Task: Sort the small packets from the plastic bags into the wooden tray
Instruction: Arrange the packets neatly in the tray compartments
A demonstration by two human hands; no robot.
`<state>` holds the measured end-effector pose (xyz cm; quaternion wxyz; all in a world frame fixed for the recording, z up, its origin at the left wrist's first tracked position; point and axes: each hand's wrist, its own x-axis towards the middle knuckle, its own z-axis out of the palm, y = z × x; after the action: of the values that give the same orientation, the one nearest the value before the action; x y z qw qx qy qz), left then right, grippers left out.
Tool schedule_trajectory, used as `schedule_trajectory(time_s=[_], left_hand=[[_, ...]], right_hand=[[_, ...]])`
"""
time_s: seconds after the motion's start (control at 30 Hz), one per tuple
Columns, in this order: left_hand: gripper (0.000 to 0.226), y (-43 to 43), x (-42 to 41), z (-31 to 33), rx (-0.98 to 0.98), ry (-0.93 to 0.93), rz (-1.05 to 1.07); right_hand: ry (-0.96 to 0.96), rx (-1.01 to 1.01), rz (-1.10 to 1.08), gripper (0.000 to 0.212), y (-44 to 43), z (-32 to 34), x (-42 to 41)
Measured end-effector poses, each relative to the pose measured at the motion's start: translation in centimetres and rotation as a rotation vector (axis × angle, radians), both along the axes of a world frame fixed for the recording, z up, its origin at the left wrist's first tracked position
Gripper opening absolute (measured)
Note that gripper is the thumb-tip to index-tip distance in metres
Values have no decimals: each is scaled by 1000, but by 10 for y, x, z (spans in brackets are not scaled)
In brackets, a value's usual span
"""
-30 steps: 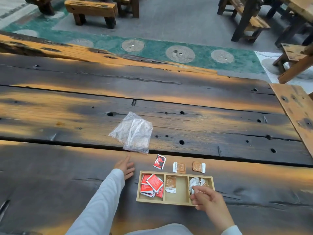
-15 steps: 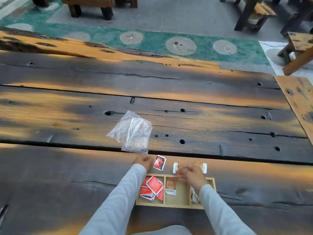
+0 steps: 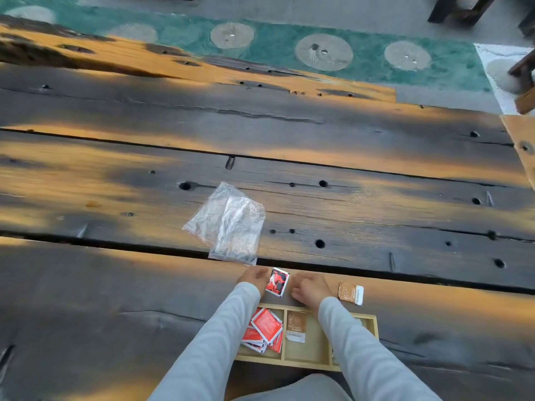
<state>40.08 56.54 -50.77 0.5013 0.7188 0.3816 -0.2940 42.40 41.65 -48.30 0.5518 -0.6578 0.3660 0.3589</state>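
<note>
The worktop (image 3: 376,215) is built of wide, dark, weathered planks laid side by side, with open seams, knot holes and bolt holes, and orange-toned patches across the grain. Beyond its far edge lies a grey floor carrying a green mat (image 3: 275,44) printed with pale round discs; dark wooden furniture legs stand at the upper right corner.

The wooden tray (image 3: 372,328) sits at the near edge, divided into compartments. The left compartment holds a stack of red packets (image 3: 265,328); the middle one holds a single brown packet (image 3: 296,327); the right one is mostly hidden by the right sleeve.

Empty plastic bags (image 3: 228,224), clear and crumpled, lie overlapped on the planks beyond the tray.

The left hand (image 3: 253,279) rests on the worktop just beyond the tray, fingers curled and touching a red-and-black packet (image 3: 278,282); whether it grips the packet cannot be told. The right hand (image 3: 311,287) is curled knuckles-up beside that packet; any content is hidden. A brown packet with white end (image 3: 351,293) lies flat just right of the right hand.
</note>
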Motion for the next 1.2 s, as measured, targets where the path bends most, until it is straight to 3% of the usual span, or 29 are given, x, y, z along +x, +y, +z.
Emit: schedule_trajectory(time_s=[0.17,0.27,0.4,0.57,0.7,0.87,1.0,1.2], left_hand=[[25,-5,5,-14,-18,5,24],[35,-10,8,-13,-10,-1,44],[36,-10,8,-22,-16,-7,94],[50,-13,0,-22,-24,-22,7],[47,-21,1,-5,-46,-63,63],[36,-20,3,8,-70,-100,73],[41,-15,-7,16,-129,-111,31],[47,-1,-35,18,-106,-112,11]], right_hand=[[56,10,-30,15,10,-13,-2],[72,40,-57,11,15,-19,-1],[96,60,-106,12,16,-24,-3],[147,135,-152,23,12,-17,-3],[187,224,-216,16,15,-9,0],[92,235,-142,8,7,-6,-4],[-30,187,-217,27,-6,-8,-12],[-66,160,-57,11,-17,4,-33]])
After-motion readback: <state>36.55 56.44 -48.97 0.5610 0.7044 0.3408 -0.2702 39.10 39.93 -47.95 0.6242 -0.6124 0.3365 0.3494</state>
